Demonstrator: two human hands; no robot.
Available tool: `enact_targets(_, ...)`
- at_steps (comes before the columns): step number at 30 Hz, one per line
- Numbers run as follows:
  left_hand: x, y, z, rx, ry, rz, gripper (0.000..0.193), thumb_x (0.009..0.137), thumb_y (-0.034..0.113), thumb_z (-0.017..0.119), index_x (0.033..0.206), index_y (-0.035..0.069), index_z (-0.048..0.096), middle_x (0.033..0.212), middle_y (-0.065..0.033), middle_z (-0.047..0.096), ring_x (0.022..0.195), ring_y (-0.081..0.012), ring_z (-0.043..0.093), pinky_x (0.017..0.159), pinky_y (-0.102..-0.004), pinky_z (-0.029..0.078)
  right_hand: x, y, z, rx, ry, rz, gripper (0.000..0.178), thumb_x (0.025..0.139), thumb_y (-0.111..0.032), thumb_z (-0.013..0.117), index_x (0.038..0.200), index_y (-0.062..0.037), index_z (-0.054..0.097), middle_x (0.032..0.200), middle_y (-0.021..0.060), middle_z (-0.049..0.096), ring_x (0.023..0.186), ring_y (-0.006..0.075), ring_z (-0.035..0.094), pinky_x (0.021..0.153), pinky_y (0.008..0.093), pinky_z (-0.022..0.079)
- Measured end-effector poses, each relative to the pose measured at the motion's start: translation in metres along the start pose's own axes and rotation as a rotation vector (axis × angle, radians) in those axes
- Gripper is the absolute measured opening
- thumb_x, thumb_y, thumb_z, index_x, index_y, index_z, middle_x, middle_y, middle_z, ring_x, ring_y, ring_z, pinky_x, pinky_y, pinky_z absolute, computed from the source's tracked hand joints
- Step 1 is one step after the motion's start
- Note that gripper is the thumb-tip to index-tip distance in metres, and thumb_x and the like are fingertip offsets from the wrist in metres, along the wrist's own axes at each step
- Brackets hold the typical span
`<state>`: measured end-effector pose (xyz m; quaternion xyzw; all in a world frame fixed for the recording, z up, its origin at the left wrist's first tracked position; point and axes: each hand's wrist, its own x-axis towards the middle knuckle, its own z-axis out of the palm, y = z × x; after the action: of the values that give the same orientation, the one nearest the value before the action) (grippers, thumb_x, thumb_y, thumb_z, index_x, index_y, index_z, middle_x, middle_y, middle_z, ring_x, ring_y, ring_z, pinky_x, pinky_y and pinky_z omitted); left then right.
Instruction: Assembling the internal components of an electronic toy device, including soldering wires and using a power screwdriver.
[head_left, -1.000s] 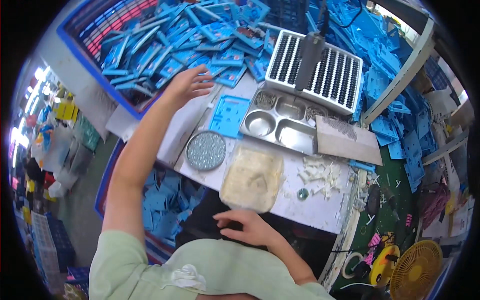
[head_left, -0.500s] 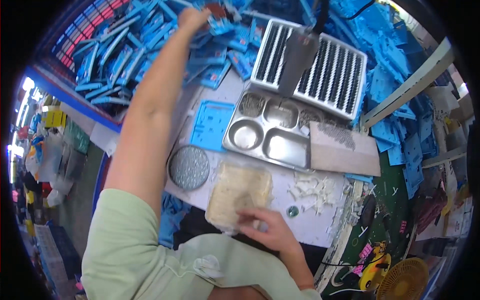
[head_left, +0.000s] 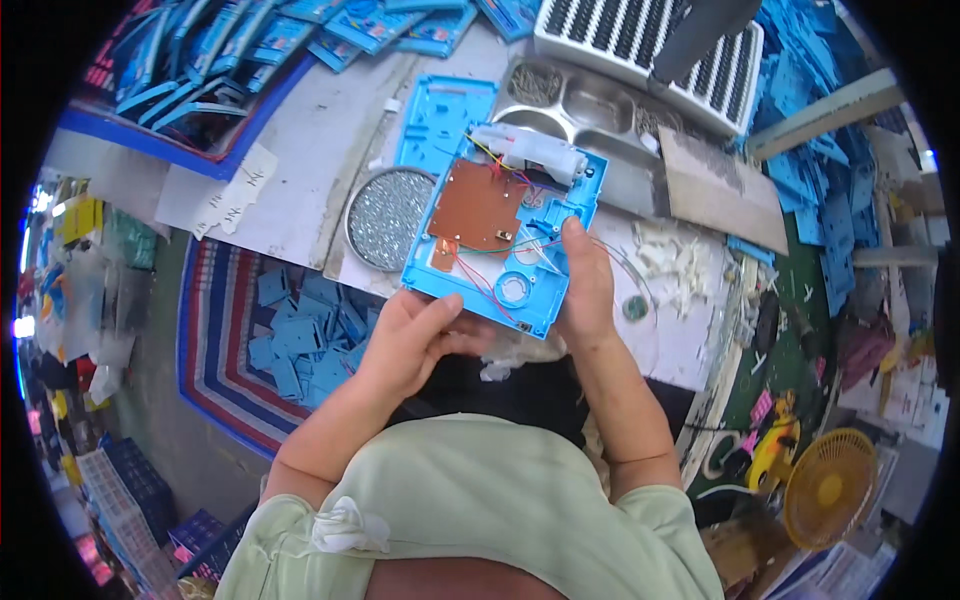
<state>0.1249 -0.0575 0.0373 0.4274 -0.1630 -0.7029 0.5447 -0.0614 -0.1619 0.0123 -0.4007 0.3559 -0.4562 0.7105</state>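
A blue plastic housing (head_left: 545,300) is held in front of me, its open inner side up. Inside it lie a brown circuit board (head_left: 478,205), thin coloured wires and a whitish, translucent cylindrical part (head_left: 530,148) along the far edge. My left hand (head_left: 415,335) grips the near left corner, thumb on top and fingers underneath. My right hand (head_left: 588,285) clasps the right side, thumb on the rim. A round dish of small metal pieces (head_left: 352,235) stands just left of the housing. Behind it lies another blue plastic panel (head_left: 450,95).
A steel compartment tray (head_left: 600,100) holds small metal parts. Beside it are a cardboard piece (head_left: 725,195), white plastic parts (head_left: 680,270) and a rack of black-and-white rows (head_left: 610,35). Blue housings (head_left: 350,25) pile up at the far left; a striped bag (head_left: 215,340) of blue pieces hangs below.
My left hand has come back from the far pile, and the blue housing with the brown board is now before me. My right hand has left the pale block and holds the housing's right side.
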Motion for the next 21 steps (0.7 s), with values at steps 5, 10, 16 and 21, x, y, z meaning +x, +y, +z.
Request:
enact_targets(5,-0.014,0.001,-0.046,1.149,-0.014,0.162,0.019,0.089,0.016,0.079,0.101,0.004,0.068,0.102,-0.0100,0.071,0.082,-0.0150,0.068,0.064,-0.0270,0.051,-0.018,-0.013,-0.029,-0.601,0.072,0.015,0.047,0.105,-0.042,0.057,0.097,0.0030,0.068,0.082,0.0039,0.067,0.078,0.0098,0.058,0.070,0.0292,0.049)
enact_targets(10,0.023,-0.016,-0.028,1.491,-0.353,0.932,0.032,0.078,0.012,0.082,0.108,0.009,0.070,0.101,-0.0086,0.067,0.092,-0.0300,0.063,0.080,-0.0404,0.049,-0.014,-0.015,-0.049,-1.591,0.134,-0.145,0.048,0.095,-0.048,0.066,0.073,-0.0049,0.068,0.063,0.0139,0.066,0.062,0.0378,0.066,0.057,0.0465,0.050)
enact_targets(16,0.047,0.004,-0.042,1.621,-0.626,0.978,0.019,0.077,0.013,0.077,0.094,0.010,0.068,0.092,-0.0039,0.061,0.088,-0.0248,0.060,0.073,-0.0390,0.048,-0.006,-0.010,-0.046,-1.638,0.134,-0.158,0.048,0.090,-0.051,0.069,0.071,-0.0057,0.068,0.063,0.0128,0.066,0.062,0.0354,0.067,0.057,0.0459,0.050)
enact_targets(21,0.040,0.009,-0.028,1.806,-0.771,0.860,0.009,0.077,0.013,0.067,0.083,0.008,0.063,0.090,-0.0059,0.062,0.089,-0.0229,0.063,0.073,-0.0371,0.049,0.006,-0.022,-0.062,-1.476,0.028,-0.016,0.046,0.087,-0.044,0.074,0.071,-0.0020,0.066,0.059,0.0117,0.063,0.056,0.0267,0.061,0.056,0.0394,0.046)
